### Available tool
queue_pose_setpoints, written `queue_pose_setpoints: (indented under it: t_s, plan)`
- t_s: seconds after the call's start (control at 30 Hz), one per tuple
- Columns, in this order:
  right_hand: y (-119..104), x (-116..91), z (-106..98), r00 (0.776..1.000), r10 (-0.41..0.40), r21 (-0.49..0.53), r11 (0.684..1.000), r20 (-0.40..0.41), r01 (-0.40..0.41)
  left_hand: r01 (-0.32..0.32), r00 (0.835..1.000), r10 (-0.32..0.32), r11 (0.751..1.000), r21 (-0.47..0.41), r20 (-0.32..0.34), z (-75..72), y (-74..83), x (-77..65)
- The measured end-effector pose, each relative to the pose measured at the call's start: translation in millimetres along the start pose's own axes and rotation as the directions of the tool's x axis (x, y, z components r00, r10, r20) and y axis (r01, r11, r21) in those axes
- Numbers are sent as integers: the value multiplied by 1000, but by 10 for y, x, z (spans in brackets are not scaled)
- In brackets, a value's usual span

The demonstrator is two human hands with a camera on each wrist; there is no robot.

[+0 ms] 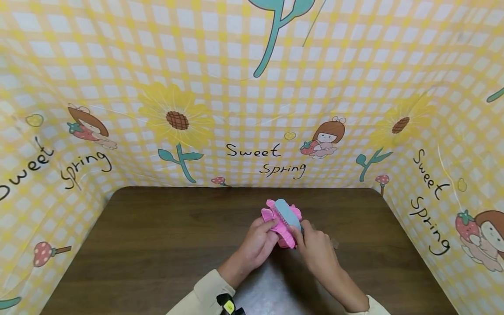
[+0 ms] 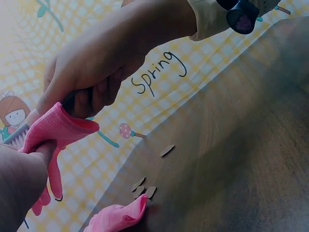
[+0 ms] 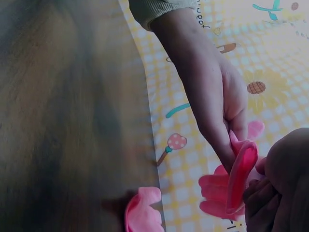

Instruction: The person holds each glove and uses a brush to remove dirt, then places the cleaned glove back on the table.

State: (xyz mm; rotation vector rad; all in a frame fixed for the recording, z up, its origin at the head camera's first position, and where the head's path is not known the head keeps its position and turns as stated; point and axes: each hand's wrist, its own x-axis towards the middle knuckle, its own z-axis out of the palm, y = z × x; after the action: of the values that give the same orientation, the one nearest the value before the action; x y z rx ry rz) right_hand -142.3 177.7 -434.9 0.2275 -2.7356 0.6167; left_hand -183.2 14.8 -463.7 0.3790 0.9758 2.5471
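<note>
My left hand pinches a pink knit glove by its cuff, thumb on the near side, above the table. Its fingers dangle below the cuff in the left wrist view. With curled fingers, my right hand grips a light blue brush, whose bristles lie against the glove. Part of a dark handle shows under the right hand in the left wrist view; the rest is covered by the fingers. A second pink glove lies on the table below the hands.
Several small brown flat pieces are scattered on the dark wooden table near the second glove. A yellow checked cloth with printed flowers stands as a wall behind the table and along both sides.
</note>
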Motion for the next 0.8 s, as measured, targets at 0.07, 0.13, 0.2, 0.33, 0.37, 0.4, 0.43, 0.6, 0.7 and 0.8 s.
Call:
queue_pose_setpoints:
  t_s: [0.07,0.13,0.2,0.33,0.37,0.4,0.43,0.6,0.7,0.8]
  plan:
    - [34,14,-3,1000,11,-14,1000,-23,-11,7,1000,-7,1000,2,3,-1,-1,-7]
    - [69,30,-9,999,27,-22,999,-41,-28,11,1000,-11,1000,0,1,-3,-1,-11]
    - [96,43,-13,998,44,-21,999,-42,-45,16,1000,-16,1000,2,-2,-3,-1,-18]
    - [124,54,-18,998,57,1,998,-14,-57,18,1000,-18,1000,0,-19,-6,-4,-24]
    - [130,58,-18,998,61,4,998,-8,-61,20,1000,-20,1000,1,-22,-8,-7,-24]
    - [136,60,-18,998,65,7,998,-3,-65,21,999,-21,1000,0,-24,-8,-9,-25]
    - [142,64,-18,998,70,9,997,1,-70,22,999,-22,1000,-1,-28,-8,-15,-24]
    - [180,73,-17,996,87,15,996,15,-87,22,999,-22,1000,8,-46,4,-30,-27]
    - [230,85,-13,996,92,13,996,6,-92,20,999,-19,1000,7,-46,7,-27,-30]
    - [290,92,-8,995,100,9,995,-3,-100,21,999,-21,1000,2,-37,5,-27,-33]
